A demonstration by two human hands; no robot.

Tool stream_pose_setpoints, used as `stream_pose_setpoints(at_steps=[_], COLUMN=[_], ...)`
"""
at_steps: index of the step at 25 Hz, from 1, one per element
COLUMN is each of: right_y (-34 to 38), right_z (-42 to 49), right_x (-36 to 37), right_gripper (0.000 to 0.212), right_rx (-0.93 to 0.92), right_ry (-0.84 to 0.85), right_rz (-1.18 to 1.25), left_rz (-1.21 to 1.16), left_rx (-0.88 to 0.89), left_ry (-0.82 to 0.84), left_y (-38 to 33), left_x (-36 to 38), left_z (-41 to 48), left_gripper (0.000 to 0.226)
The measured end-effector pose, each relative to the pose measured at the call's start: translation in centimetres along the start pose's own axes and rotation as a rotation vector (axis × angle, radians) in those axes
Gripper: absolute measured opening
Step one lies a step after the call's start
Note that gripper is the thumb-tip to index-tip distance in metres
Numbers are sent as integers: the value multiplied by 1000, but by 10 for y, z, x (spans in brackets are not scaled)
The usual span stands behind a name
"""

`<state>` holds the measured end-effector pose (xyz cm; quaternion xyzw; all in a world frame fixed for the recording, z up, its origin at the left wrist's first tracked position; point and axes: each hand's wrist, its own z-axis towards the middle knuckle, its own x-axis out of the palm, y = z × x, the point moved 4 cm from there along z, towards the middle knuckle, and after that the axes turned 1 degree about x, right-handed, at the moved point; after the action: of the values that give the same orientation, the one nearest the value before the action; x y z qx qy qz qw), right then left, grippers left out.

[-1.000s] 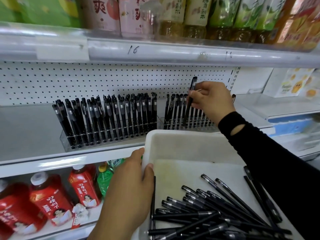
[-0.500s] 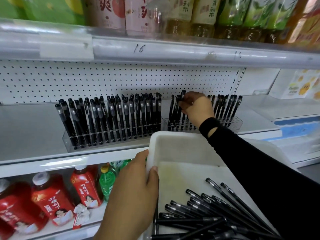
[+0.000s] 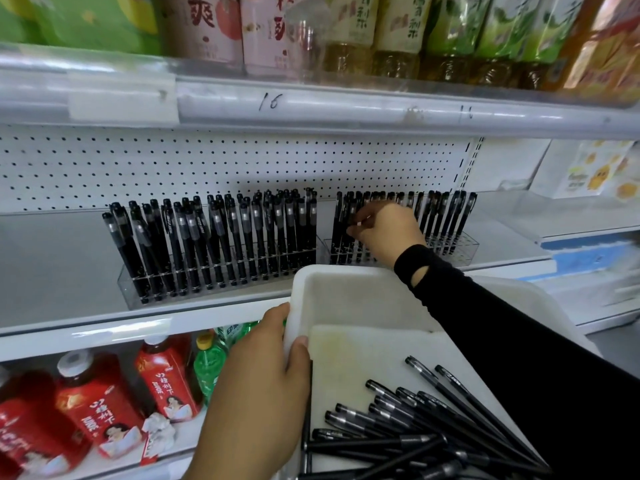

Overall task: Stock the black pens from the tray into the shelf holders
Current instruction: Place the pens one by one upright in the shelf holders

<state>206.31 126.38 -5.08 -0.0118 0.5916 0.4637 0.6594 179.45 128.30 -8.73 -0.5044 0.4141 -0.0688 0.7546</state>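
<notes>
My left hand (image 3: 256, 393) grips the left rim of a white tray (image 3: 346, 275) held in front of the shelf. Several loose black pens (image 3: 415, 420) lie in the tray's near right part. Two clear holders stand on the middle shelf. The left holder (image 3: 214, 282) is packed with upright black pens (image 3: 221, 233). My right hand (image 3: 388, 230) reaches into the left half of the right holder (image 3: 460, 247), its fingertips pinching a black pen (image 3: 350, 216) that stands among others there. More pens stand at that holder's right end; my hand hides its middle.
A white pegboard (image 3: 207, 164) backs the shelf. Above, a shelf rail (image 3: 311, 109) marked 16 carries drink bottles (image 3: 398, 29). Below stand red bottles (image 3: 97, 410) and a green bottle (image 3: 207, 365). To the right sits another shelf (image 3: 554, 216).
My right hand brought a pen from above the right holder down into it and now sits lower among the standing pens. My left hand kept its grip on the tray.
</notes>
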Motion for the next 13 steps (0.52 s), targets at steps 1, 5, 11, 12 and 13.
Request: stream_pose_setpoints(at_steps=[1,5,11,12,13], right_y=[4,22,-12,-21,-29], right_z=[-11,-71,-128,-135,-141], right_x=[-10,-53,-54,-49,-43], right_gripper=[15,29,34,29,26], right_rx=[-33,-215,-105,-75,-54], right_ry=[-19,-26,562,648,708], right_rz=[-30,-210,-614,-710,-780], left_rz=[-4,12,15,13,8], left_rx=[6,-3,-2,-3,-7], left_ry=[-5,-6,-11,-13,-12], left_y=[0,1,0,-1,-1], left_x=[-1,-1,1,1,1], left_z=[0,1,-1,-2,-2], left_gripper=[32,34,32,33,34])
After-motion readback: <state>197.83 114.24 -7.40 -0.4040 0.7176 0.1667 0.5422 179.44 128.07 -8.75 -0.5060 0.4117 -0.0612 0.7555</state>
